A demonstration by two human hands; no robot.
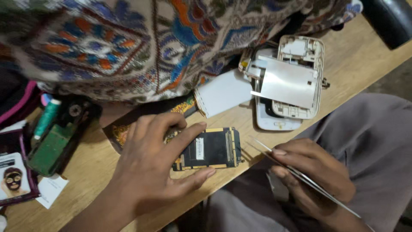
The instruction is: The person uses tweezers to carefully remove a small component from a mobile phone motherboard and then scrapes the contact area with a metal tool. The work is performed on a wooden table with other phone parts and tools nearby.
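My left hand (152, 165) rests on a dark phone screen module (212, 148) with yellow edges, pinning it flat on the wooden table (343, 64) near its front edge. My right hand (315, 176) holds thin metal tweezers (274, 157), their tips pointing up-left just right of the module, not touching it. Behind them lies an opened white phone frame (300, 81) with a silvery metal plate (287, 83) on top, stacked on a white phone cover (274, 122). A white card-like part (223, 92) lies left of it.
Patterned cloth (141, 43) covers the back of the table. At the left are a green circuit board (51, 148), a teal thread spool (46, 118) and a sachet with a picture (13, 176). A black object (390, 19) sits at the top right. My grey-clothed lap (377, 133) is below.
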